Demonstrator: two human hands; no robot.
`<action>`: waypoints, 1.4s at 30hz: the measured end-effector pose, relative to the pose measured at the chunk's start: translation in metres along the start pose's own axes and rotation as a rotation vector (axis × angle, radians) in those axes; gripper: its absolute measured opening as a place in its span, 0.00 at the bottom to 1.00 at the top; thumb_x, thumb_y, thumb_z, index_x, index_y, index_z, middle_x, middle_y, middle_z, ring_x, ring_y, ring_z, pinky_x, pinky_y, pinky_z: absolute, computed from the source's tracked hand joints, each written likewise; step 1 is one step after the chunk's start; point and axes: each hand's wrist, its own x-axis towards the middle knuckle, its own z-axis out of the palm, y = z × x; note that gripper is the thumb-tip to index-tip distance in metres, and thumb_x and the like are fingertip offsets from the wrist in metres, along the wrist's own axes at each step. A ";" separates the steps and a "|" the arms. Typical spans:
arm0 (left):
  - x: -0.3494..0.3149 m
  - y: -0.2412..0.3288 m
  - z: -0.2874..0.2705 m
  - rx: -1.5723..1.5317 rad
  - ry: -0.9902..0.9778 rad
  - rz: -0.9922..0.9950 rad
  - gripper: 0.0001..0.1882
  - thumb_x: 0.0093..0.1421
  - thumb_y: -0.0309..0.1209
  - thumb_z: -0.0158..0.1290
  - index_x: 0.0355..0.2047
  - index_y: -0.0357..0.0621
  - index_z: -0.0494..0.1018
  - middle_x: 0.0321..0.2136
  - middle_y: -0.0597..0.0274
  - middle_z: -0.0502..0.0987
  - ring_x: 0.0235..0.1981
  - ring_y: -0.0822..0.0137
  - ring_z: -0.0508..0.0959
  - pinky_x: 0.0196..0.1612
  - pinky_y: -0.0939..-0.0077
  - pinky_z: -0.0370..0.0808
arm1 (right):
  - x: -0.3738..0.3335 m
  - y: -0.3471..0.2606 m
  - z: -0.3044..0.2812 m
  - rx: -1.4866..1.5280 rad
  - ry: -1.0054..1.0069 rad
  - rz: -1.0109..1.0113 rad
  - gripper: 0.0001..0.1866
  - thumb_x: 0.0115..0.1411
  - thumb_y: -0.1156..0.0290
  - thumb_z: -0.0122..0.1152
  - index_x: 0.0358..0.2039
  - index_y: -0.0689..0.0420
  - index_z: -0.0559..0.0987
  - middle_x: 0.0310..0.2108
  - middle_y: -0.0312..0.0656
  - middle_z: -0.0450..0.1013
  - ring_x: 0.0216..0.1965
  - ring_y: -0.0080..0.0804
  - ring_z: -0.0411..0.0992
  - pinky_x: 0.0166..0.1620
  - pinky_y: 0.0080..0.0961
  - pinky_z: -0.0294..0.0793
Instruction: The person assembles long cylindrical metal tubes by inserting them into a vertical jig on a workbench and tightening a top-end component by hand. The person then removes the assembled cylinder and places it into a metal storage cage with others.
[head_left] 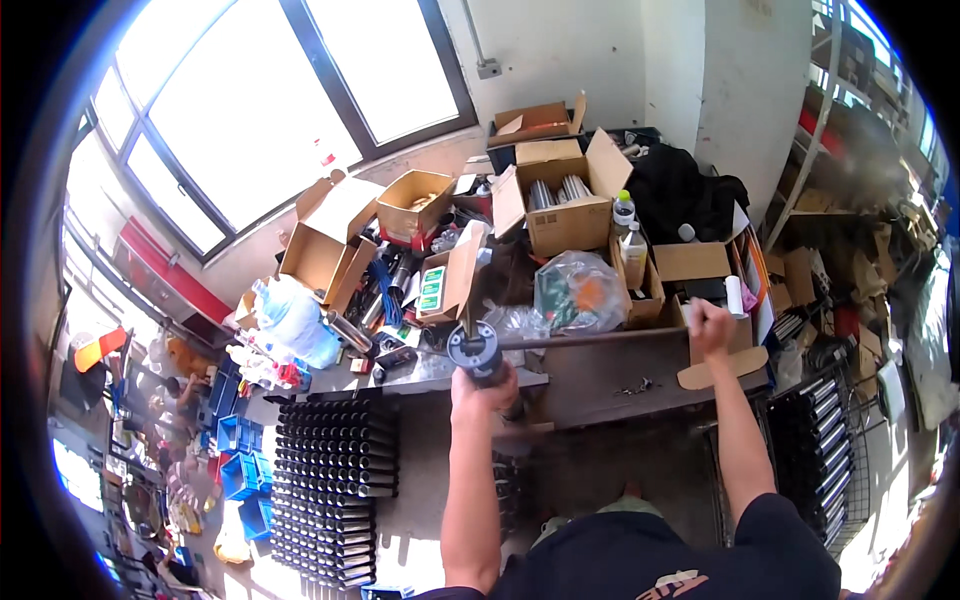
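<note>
Hands first: the left hand (484, 392) is closed around a dark metal cylinder (476, 354), held upright above the near edge of the desk (600, 375); the right hand (708, 325) is clenched in a fist on the far end of a long thin rod (600, 339) that runs level from the cylinder to that fist. The cylinder looks stiff and fairly heavy, probably smooth steel that could slip, so a full wrap around its body, as now, seems the sound hold; the rod looks rigid and light, best gripped at its end.

Behind them stand open brown cardboard boxes (562, 205). One tilted box (447, 282) bears a green and white rectangular label. A clear plastic bag (577, 292) holds something orange. Left of the person, rows of black tubes (325, 470) lie stacked beside blue bins (238, 450).
</note>
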 end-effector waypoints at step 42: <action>-0.045 -0.097 -0.147 0.442 -0.785 0.015 0.32 0.62 0.43 0.53 0.57 0.33 0.59 0.42 0.47 0.71 0.37 0.56 0.75 0.43 0.59 0.80 | -0.465 0.055 -0.142 -0.417 -0.930 1.109 0.37 0.56 0.46 0.65 0.57 0.61 0.69 0.60 0.59 0.62 0.60 0.58 0.65 0.61 0.46 0.67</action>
